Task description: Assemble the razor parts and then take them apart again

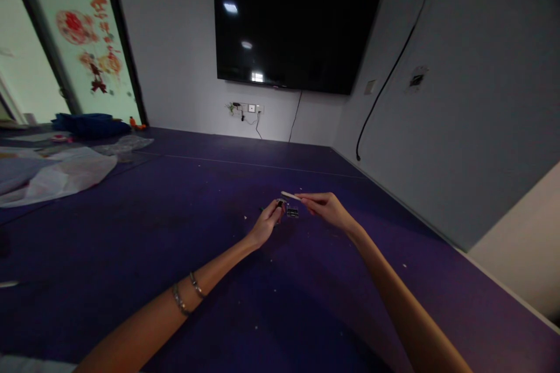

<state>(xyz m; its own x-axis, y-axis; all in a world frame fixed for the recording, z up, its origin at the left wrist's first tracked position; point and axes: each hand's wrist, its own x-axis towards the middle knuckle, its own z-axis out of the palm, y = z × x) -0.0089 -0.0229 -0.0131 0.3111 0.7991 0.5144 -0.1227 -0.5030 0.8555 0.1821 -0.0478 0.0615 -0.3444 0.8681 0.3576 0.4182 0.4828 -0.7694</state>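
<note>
The purple surface (153, 233) is the largest thing here, and it reaches back to the grey wall (170, 41). On this wall hangs a wide television (297, 29), whose screen is dark and shows a few reflections of light. At the far left stands a glass door (91, 41) in a dark frame, with red and orange decorations on the glass. A black cable (411, 34) hangs down along the wall at the right side. On the left part of the surface lie a whitish sheet (74, 172), a dark blue cloth-like bundle (90, 125) and a crumpled piece of clear plastic (126, 144); near the bundle there is a small orange item (136, 123). The left hand (265, 224), with two bracelets (180, 300) on its forearm, and the right hand (327, 208) are near each other above the middle of the surface. The right hand has a narrow grip, and it pinches a slim white stick (290, 195), which points to the left. The left hand has its grip closed around a small dark piece (280, 204), just below the tip of the stick; I cannot tell if the tip touches it. Between the two hands, a small dark part (293, 211) rests on the surface, but its details are too small to read. The smallest things are some white specks (404, 265), scattered around
</note>
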